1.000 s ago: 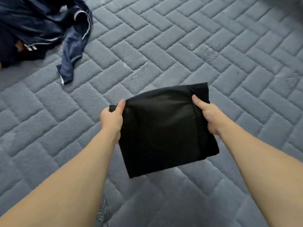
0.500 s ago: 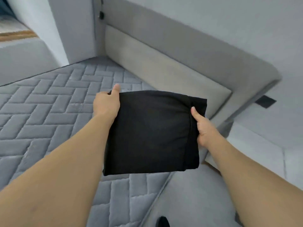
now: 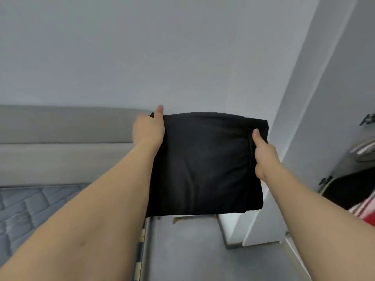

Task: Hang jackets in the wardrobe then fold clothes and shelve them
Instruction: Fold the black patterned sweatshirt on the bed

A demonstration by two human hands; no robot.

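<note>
**Folded black garment carried off the bed toward the wardrobe**

Grey wall [image 3: 142, 47] fills most of the view, with the padded headboard [image 3: 60, 126] across the left and only a corner of the quilted bed [image 3: 30, 209] at lower left. A second ago the view looked straight down on the bed; half a second ago the headboard and bed edge came in; now the view has swung right to the wall and bare floor [image 3: 182, 250]. At the right edge, past a white panel [image 3: 304, 138], an opening that looks like the wardrobe [image 3: 353, 159] shows dark and striped cloth, blurred.

Between the forearms the folded black garment [image 3: 205, 163] is held in the air, flat and square, clear of the bed and well apart from the wardrobe. The left hand [image 3: 148, 128] grips its upper left edge, thumb on top; the right hand [image 3: 263, 153] pinches the right edge, thumb pressed into the fold. Both grips match the earlier ones.

Judged from this, folding of this piece is done and shelving comes next.
</note>
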